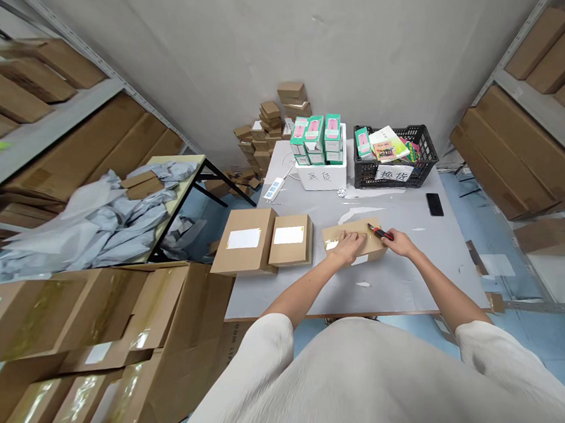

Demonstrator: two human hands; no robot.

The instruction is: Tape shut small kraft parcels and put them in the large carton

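White bin: from where I'm standing, the white bin (321,178) is past the left hand (347,245), near the table's (401,290) far edge, packed with green-and-pink boxes (314,134) poking over the rim.
Black crate: the black crate (370,177) sits beyond both hands, just beside the bin, with booklets (390,146) and one green box (363,142) in it, plus a paper sign on its front.
Big carton: the big open carton (200,333) is way off to the left of the left hand, loaded with taped brown boxes (100,303).
Small taped box: the small taped box (361,226) is on the table, right under the left hand. Can't tell what's inside.
Left hand: palm down on that box, fingers a bit spread, pressing on top.
Right hand: the right hand (399,242) is closed round a red-and-black cutter (382,233), tip at the box's far side.
Two cartons: a larger carton (266,242) and a smaller carton (288,253), white labels up, left of the left hand.
Phone: the dark phone (434,204) lies beyond the right hand, off to its right.
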